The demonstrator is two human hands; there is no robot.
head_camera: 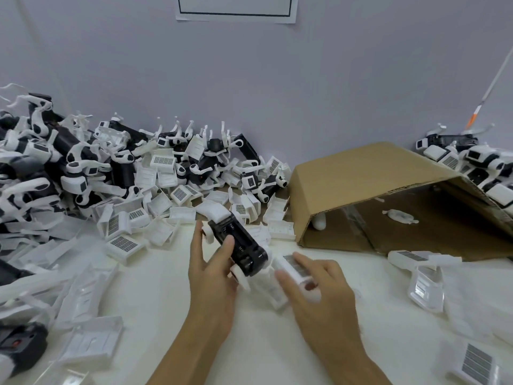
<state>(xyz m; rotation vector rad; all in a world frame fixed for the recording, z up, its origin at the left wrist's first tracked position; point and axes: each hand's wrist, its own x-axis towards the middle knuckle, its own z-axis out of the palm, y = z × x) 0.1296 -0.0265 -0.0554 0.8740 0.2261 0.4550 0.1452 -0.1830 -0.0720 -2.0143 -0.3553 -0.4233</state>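
Two forearms come up from the bottom edge, cut off well short of the elbow, and meet over the white surface [166,315]. The left hand [211,276] has its grip on a black housing [238,243]. The thumb lies across the top face and one finger stands straight behind it. The other fingers are hidden underneath, so I cannot say how they sit. The housing is tilted just above the surface, at the middle in front of the person. Round white bits at its near end are too blurred to name.

The right hand [319,290] pinches a white cover [294,269] with a dark grid label, forefinger on top and thumb at the near side. The cover is just beside the housing's near end. Blur keeps me from telling whether the two touch.

Off to the left a heap of parts [111,168], black and white, banks up against the wall and runs out of frame. On the right a cardboard box [361,173] lies on its side, mouth toward us. Inside it are a white wrapped lump [399,216] and a white stub [319,222] by its near wall; the back is too dark to read. Behind the box, a second heap [472,162] is clipped by the right edge. A black unit [22,343] with a red spot sits half out of view at lower left, and a sheet of paper [236,9] on the wall is cut off at the top.
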